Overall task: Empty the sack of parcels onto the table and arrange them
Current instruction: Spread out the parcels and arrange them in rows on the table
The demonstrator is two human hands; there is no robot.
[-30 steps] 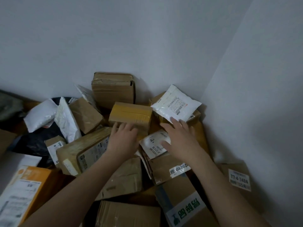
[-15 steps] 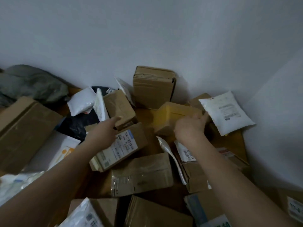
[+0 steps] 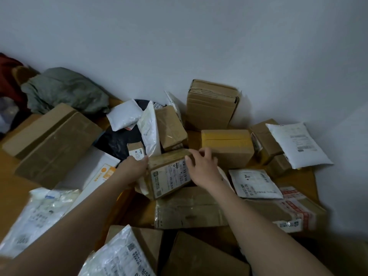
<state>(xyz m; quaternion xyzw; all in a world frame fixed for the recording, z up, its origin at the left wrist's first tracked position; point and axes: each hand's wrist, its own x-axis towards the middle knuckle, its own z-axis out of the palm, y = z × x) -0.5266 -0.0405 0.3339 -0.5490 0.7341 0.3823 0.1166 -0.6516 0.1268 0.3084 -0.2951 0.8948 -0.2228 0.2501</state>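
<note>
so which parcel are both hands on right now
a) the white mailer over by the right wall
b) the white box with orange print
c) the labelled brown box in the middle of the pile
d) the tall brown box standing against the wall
c: the left hand grips the left end of the labelled brown box and the right hand holds its right end; no hand touches the other three.

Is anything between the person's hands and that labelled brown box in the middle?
Nothing visible. The left hand grips the labelled box at its left end, and the right hand holds its far right corner. The yellow-taped box sits just behind.
</note>
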